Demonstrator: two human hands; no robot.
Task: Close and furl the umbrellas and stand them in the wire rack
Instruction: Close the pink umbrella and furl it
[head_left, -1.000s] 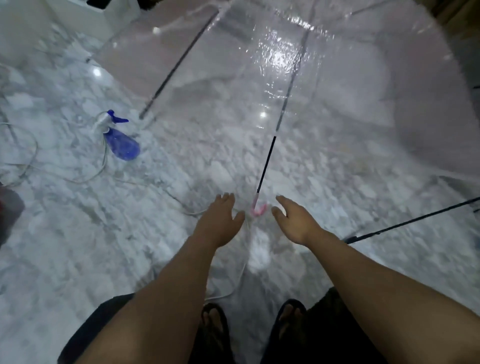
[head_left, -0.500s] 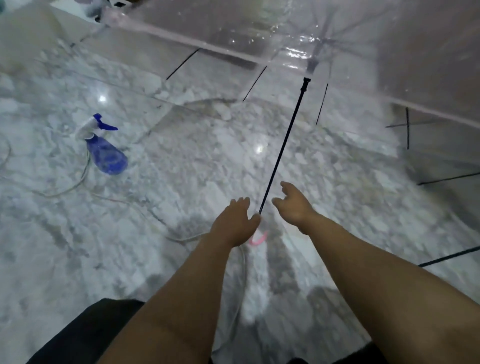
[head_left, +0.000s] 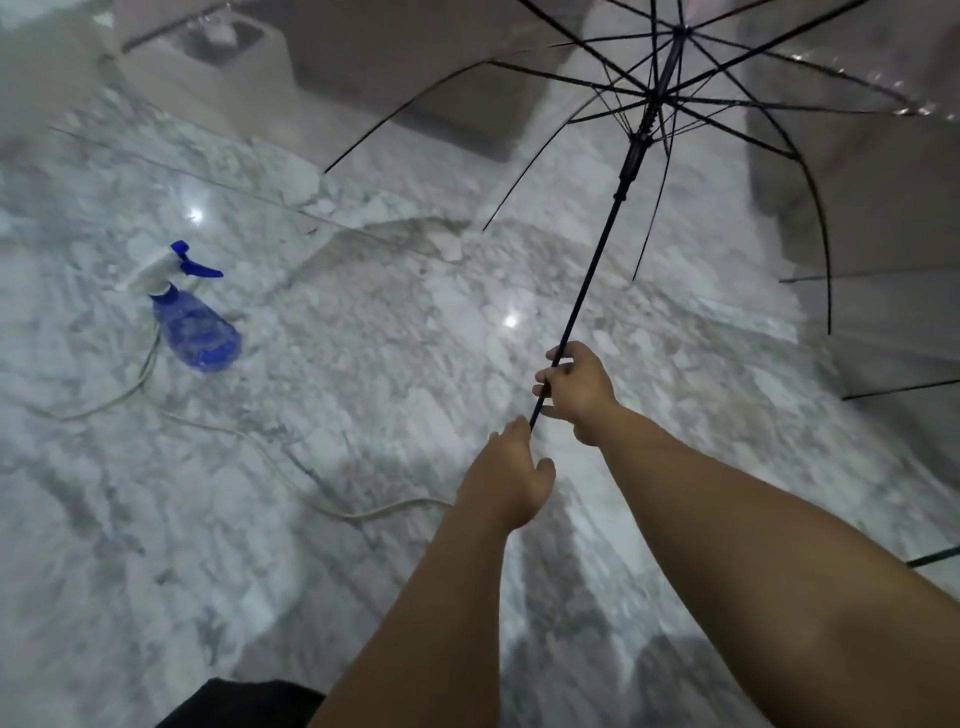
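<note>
- Umbrella (head_left: 727, 171) is fully open, clear canopy with black ribs, tilted up toward the top right of the head view.
- Its thin black shaft (head_left: 597, 265) runs diagonally down from the hub to the hands.
- Right hand (head_left: 576, 389) is higher up, fingers curled tight around the shaft.
- Left hand (head_left: 511, 478) sits just below it at the bottom end of the shaft. Fingers look curled around whatever's down there, but the handle is hidden behind the hand, so can't really tell what the grip is.
- Blue spray bottle (head_left: 195, 317) with a white head stands on the marble floor (head_left: 363, 364), well off to the left.
- Pale cord (head_left: 291, 462) snakes across the floor near the bottle.
</note>
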